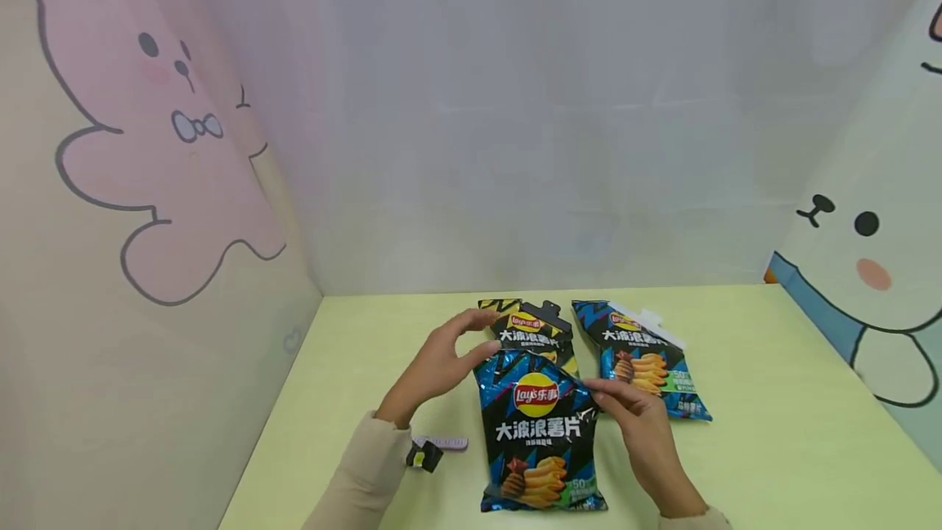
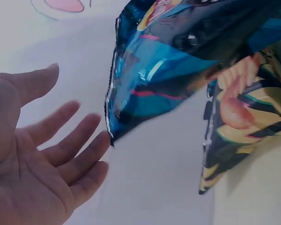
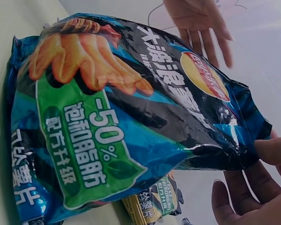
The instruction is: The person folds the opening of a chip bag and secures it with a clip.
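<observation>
A yellow and black bag of crisps (image 1: 531, 332) lies flat on the pale green table (image 1: 773, 432) toward the back, and a blue bag of crisps (image 1: 642, 358) lies just to its right, a white clip (image 1: 648, 321) along its top edge. Near the table's left edge sit a small black clip (image 1: 423, 456) and a pale purple clip (image 1: 441, 442), touching or nearly so. Pastel walls close the table in: a pink rabbit drawing (image 1: 147, 121) on the left wall, a white bear drawing (image 1: 883, 268) on the right.
</observation>
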`<state>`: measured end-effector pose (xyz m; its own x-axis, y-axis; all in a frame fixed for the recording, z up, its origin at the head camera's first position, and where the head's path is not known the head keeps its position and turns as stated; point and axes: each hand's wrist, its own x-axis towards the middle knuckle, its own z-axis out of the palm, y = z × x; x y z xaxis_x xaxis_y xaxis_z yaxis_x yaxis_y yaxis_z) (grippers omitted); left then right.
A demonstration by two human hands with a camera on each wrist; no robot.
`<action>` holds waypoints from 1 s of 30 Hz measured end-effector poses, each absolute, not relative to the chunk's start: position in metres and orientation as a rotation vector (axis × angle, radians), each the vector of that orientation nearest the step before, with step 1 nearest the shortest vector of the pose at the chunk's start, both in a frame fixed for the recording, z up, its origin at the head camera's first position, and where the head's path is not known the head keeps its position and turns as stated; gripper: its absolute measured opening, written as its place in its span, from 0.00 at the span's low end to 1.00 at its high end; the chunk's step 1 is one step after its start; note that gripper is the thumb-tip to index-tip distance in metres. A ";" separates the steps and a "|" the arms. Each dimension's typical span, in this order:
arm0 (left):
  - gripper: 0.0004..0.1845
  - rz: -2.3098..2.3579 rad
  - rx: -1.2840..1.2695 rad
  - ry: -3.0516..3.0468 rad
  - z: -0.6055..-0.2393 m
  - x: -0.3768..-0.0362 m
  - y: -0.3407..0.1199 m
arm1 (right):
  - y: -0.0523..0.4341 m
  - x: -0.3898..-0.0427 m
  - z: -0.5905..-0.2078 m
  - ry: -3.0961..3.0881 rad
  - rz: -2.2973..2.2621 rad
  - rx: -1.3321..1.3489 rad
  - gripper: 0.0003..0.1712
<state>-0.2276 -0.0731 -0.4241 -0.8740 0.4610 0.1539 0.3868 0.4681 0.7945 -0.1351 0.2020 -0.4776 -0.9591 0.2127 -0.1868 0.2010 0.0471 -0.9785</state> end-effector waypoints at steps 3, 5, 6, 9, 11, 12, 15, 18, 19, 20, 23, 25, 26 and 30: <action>0.22 1.249 0.889 2.610 -0.416 -0.233 -0.057 | 0.202 -0.134 -0.479 -2.267 2.112 -0.464 0.15; 0.21 1.158 0.965 2.625 -0.413 -0.236 -0.044 | 0.201 -0.133 -0.479 -2.252 2.110 -0.457 0.15; 0.20 1.103 0.993 2.641 -0.411 -0.238 -0.038 | 0.200 -0.133 -0.479 -2.244 2.108 -0.450 0.14; 0.19 0.924 1.022 2.683 -0.409 -0.242 -0.022 | 0.199 -0.133 -0.479 -2.226 2.104 -0.423 0.14; 0.19 0.824 1.015 2.686 -0.409 -0.242 -0.015 | 0.198 -0.133 -0.479 -2.226 2.103 -0.411 0.14; 0.19 0.791 1.012 2.687 -0.409 -0.241 -0.013 | 0.198 -0.133 -0.479 -2.228 2.100 -0.409 0.14; 0.17 0.774 1.019 2.683 -0.407 -0.240 -0.009 | 0.198 -0.134 -0.477 -2.242 2.086 -0.395 0.14; 0.15 0.796 1.033 2.674 -0.407 -0.238 -0.009 | 0.199 -0.135 -0.477 -2.260 2.068 -0.389 0.15; 0.14 0.804 1.040 2.668 -0.406 -0.238 -0.009 | 0.199 -0.135 -0.477 -2.267 2.062 -0.385 0.15; 0.14 0.811 1.046 2.662 -0.405 -0.238 -0.009 | 0.199 -0.135 -0.476 -2.273 2.058 -0.386 0.15; 0.12 0.830 1.045 2.635 -0.404 -0.239 -0.010 | 0.200 -0.136 -0.476 -2.289 2.048 -0.387 0.15; 0.11 0.839 1.048 2.619 -0.404 -0.239 -0.011 | 0.200 -0.136 -0.476 -2.299 2.047 -0.387 0.15; 0.10 0.841 1.043 2.613 -0.404 -0.239 -0.011 | 0.200 -0.136 -0.476 -2.299 2.049 -0.385 0.15; 0.08 0.834 1.030 2.605 -0.407 -0.237 -0.010 | 0.200 -0.135 -0.477 -2.298 2.061 -0.363 0.18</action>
